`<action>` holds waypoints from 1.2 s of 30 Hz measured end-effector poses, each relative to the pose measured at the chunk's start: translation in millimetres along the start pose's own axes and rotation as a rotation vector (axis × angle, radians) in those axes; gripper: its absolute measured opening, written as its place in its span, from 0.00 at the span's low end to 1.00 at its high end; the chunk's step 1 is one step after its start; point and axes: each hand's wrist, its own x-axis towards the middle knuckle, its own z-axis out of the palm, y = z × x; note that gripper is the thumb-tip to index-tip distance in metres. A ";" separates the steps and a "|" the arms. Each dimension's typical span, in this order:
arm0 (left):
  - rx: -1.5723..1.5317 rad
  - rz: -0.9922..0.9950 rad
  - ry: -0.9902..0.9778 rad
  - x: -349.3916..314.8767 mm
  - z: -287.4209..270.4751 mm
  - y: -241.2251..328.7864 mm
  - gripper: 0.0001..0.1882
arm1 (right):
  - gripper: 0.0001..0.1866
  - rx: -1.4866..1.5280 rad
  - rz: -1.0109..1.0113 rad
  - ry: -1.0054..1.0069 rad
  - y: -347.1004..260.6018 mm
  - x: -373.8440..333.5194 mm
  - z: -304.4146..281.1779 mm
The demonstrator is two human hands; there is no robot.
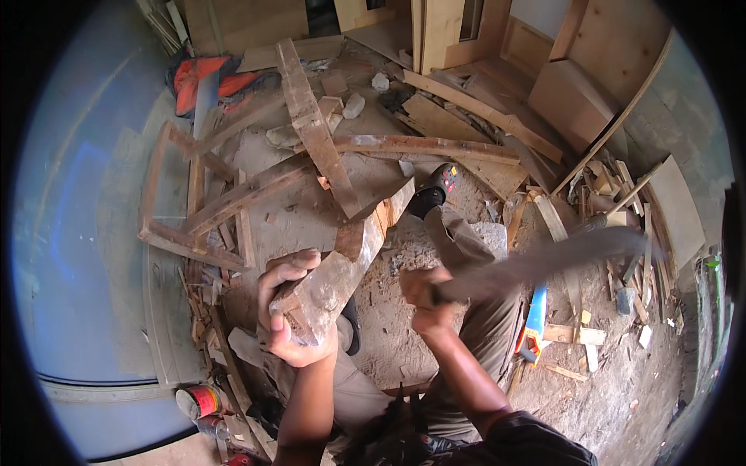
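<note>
Gripping wooden block (342, 268) in clenched left hand (286, 311) | right hand (426, 299) fist grasps machete (544, 260) handle, blade blurred

Red-labelled round can (199, 401) on floor, lower left, by planks.

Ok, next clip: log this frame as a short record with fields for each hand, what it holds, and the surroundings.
left hand: left hand grips the near end of a rough wooden block, which slants away from the person
right hand: right hand closed on the handle of a long blade, blurred and pointing right
blade contact: apart from the block
ground: dirt floor strewn with wood offcuts
nearby: handsaw with blue handle, wooden frame, red tin can
person: seated, one shoe beyond the block
</note>
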 end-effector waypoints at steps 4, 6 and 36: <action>-0.032 -0.017 0.063 -6.0 -5.1 2.7 0.33 | 0.37 -0.563 0.831 -0.097 83.6 -62.3 -35.7; -0.022 0.015 0.058 -4.6 -4.3 4.8 0.32 | 0.36 -0.534 0.818 -0.107 61.1 -50.5 -28.5; 0.014 0.068 0.101 -10.9 -13.9 0.7 0.32 | 0.37 -0.264 0.520 -0.078 10.4 -17.6 2.5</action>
